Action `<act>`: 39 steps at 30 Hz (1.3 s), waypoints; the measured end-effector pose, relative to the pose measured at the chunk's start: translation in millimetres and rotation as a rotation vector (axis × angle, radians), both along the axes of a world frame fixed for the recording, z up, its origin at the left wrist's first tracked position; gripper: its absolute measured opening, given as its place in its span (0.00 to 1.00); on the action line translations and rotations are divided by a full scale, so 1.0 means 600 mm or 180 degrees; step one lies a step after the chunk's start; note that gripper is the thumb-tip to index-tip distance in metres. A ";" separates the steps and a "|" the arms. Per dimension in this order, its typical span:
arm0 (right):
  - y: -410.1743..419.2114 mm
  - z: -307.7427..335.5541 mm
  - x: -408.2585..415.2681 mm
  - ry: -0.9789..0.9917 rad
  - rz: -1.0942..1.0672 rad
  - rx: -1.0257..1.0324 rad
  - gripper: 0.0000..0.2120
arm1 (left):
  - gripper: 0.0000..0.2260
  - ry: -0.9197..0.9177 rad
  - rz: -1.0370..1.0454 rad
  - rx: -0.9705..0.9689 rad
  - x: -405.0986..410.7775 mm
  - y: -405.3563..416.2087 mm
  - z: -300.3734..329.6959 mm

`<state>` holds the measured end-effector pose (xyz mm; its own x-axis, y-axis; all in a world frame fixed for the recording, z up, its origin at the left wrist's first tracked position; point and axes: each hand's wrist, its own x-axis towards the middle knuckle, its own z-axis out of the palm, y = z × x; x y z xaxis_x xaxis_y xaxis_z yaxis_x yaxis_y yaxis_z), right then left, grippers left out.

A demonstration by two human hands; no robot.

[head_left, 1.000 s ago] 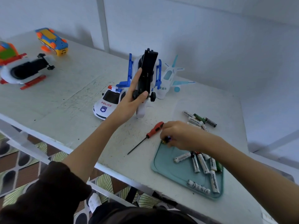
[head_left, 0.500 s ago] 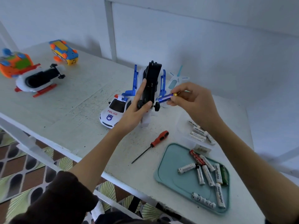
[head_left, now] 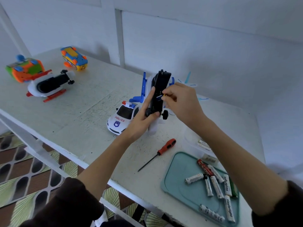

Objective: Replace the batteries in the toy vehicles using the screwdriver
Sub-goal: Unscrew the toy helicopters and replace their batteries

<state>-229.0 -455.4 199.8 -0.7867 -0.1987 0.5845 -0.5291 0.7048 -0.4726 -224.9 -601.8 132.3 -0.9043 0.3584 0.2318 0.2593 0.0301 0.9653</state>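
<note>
Centre frame: right hand [head_left: 179, 102], which was at the tray a second ago, now pinches a battery [head_left: 159, 97] into the upended toy plane [head_left: 159, 92]; left hand [head_left: 144, 118] fingers clamp its body. Insertion underway; screwdriver [head_left: 164, 149] idle on surface.

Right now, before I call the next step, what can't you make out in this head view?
- Battery at the held toy: the right hand covers its far end; whether it is seated is unclear.
- Toy plane behind: mostly hidden by that hand, and blurred.
- Loose batteries beside the tray: partly covered by the right forearm.
- Left hand: hides the police car's rear.
</note>
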 end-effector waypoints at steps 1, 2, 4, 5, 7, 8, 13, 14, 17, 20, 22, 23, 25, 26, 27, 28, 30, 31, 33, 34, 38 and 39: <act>-0.002 0.003 -0.001 -0.0019 0.0028 0.0090 0.04 | 0.30 0.0004 0.0011 -0.0007 0.000 0.000 0.001; -0.004 0.005 -0.002 -0.0032 0.0053 0.0190 0.04 | 0.30 0.0013 0.0021 -0.0005 0.000 0.000 0.001; -0.008 0.008 -0.005 -0.0069 0.0050 0.0406 0.04 | 0.30 0.0036 0.0036 0.0001 0.001 0.000 0.002; -0.009 0.009 -0.007 -0.0108 0.0032 0.0489 0.04 | 0.30 0.0043 0.0039 -0.0004 0.000 0.000 0.002; -0.012 0.014 -0.008 -0.0194 0.0037 0.0565 0.05 | 0.30 0.0046 0.0017 -0.0017 -0.001 0.000 0.002; -0.014 0.016 -0.009 -0.0226 0.0071 0.0564 0.04 | 0.30 0.0047 0.0008 -0.0027 -0.002 0.000 0.002; -0.018 0.015 -0.016 -0.0282 0.0138 0.0709 0.04 | 0.30 0.0021 -0.0067 -0.0006 -0.004 0.002 0.001; -0.016 0.012 -0.019 -0.0196 0.0167 0.0700 0.04 | 0.30 0.0022 -0.0073 -0.0015 -0.004 0.002 0.000; -0.010 0.001 -0.021 0.0123 0.0312 0.0756 0.05 | 0.30 0.0041 -0.0079 -0.0053 -0.005 0.002 -0.001; -0.006 -0.007 -0.020 0.0015 0.0479 0.0745 0.06 | 0.29 0.0007 -0.0093 -0.0017 -0.007 0.003 0.001; 0.000 -0.006 -0.025 -0.0145 0.0542 0.0598 0.06 | 0.29 -0.0003 -0.0123 0.0013 -0.007 0.004 0.002; 0.003 -0.005 -0.026 -0.0226 0.0578 0.0545 0.06 | 0.29 -0.0003 -0.0137 0.0020 -0.006 0.004 0.002; 0.006 -0.005 -0.025 -0.0352 0.0638 0.0540 0.03 | 0.29 0.0007 -0.0142 0.0029 -0.006 0.004 0.001; 0.006 -0.005 -0.022 -0.0398 0.0630 0.0544 0.03 | 0.29 0.0018 -0.0137 0.0034 -0.006 0.004 0.000; 0.006 -0.005 -0.019 -0.0447 0.0575 0.0524 0.04 | 0.29 0.0025 -0.0134 0.0037 -0.006 0.004 0.000; 0.005 -0.005 -0.015 -0.0504 0.0471 0.0471 0.06 | 0.29 0.0028 -0.0123 0.0037 -0.006 0.004 0.000; 0.002 -0.004 -0.009 -0.0696 0.0240 0.0363 0.11 | 0.29 0.0028 -0.0100 0.0047 -0.005 0.004 0.001; 0.001 -0.003 -0.006 -0.0816 0.0173 0.0282 0.12 | 0.29 0.0026 -0.0099 0.0055 -0.004 0.004 0.001; -0.002 -0.002 -0.003 -0.1008 0.0099 0.0113 0.13 | 0.29 0.0033 -0.0111 0.0062 -0.003 0.005 0.001; -0.002 0.000 -0.003 -0.1070 0.0072 0.0106 0.13 | 0.29 0.0039 -0.0122 0.0064 -0.003 0.005 0.002; 0.002 0.012 -0.003 -0.1265 0.0132 0.0326 0.10 | 0.30 0.0027 -0.0144 0.0082 -0.002 0.005 0.001; 0.002 0.014 -0.003 -0.1280 0.0148 0.0350 0.10 | 0.30 0.0024 -0.0143 0.0095 -0.002 0.005 0.000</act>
<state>-230.8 -454.0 208.2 -0.9366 -0.2834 0.2059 -0.3502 0.7423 -0.5713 -226.3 -598.9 132.6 -0.8856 0.3916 0.2498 0.2671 -0.0106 0.9636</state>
